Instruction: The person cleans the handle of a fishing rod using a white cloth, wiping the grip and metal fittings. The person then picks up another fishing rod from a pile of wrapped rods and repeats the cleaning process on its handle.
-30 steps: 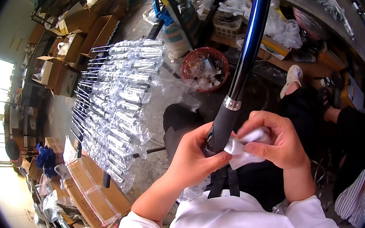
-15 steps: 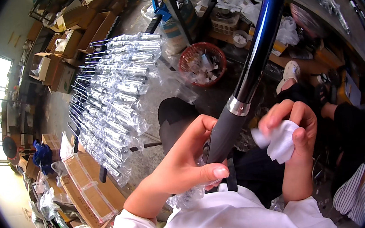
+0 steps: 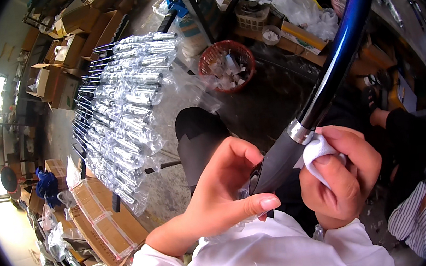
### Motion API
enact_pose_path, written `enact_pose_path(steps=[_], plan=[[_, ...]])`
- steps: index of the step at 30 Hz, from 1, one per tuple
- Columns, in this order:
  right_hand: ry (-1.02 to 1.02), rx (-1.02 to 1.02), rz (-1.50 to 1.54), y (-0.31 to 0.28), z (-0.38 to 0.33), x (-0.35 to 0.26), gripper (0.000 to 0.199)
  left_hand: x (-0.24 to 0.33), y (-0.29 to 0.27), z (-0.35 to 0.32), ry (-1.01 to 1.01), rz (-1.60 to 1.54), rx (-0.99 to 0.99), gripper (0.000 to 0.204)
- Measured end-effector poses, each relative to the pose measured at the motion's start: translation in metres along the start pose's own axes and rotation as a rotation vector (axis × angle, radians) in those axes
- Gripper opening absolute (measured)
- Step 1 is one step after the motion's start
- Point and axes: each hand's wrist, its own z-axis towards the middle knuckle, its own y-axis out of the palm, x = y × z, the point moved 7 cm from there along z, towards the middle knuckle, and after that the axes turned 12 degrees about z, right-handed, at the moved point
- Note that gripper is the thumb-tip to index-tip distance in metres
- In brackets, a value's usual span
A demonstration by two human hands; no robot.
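A glossy dark rod (image 3: pixel 329 67), bent by the lens, slants up and right, with blue sheen on its upper part. Its lower end has a silver ring (image 3: pixel 299 131) and a dark grey grip (image 3: pixel 280 158). My left hand (image 3: pixel 220 195) is curled round the butt of the grip, thumb stretched along the near side; some fingers are hidden. Crumpled clear plastic (image 3: pixel 234 229) shows under that hand. Pinched in my right hand (image 3: pixel 345 173) is a folded white cloth (image 3: pixel 316 154), pressed against the grip just below the ring.
Many plastic-sleeved rods (image 3: pixel 130 100) lie side by side on a rack at the left. Beyond my knee stands a red basket (image 3: pixel 252 60) with scraps. Cardboard boxes (image 3: pixel 104 213) sit at the left. Another person's striped sleeve (image 3: pixel 418 225) is at the lower right.
My right hand has brought the cloth leftward onto the grip beside the ring. The rod has shifted right and tilted further over, my left hand still round its butt.
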Motion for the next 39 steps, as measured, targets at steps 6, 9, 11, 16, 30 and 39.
enact_pose_path(steps=[6,9,11,16,30,39], plan=[[0.024,-0.003,-0.007,0.005,-0.005,-0.003,0.041,-0.001,-0.007,-0.006,0.182,0.186,0.146,0.045],[0.027,0.003,0.002,0.005,-0.006,-0.002,0.039,-0.004,-0.007,-0.008,0.137,0.14,0.131,0.041],[0.025,0.007,0.014,0.004,-0.007,-0.002,0.038,-0.006,-0.002,-0.008,0.087,0.007,0.09,0.039],[0.025,0.016,0.038,0.002,-0.009,0.0,0.035,-0.013,0.002,-0.007,-0.082,-0.066,0.0,0.036],[0.028,0.049,0.168,-0.002,-0.017,0.005,0.029,-0.018,-0.001,-0.011,0.014,0.204,-0.133,0.027],[-0.014,0.064,0.03,0.001,-0.017,0.009,0.037,-0.019,0.004,-0.015,-0.06,-0.121,-0.046,0.026]])
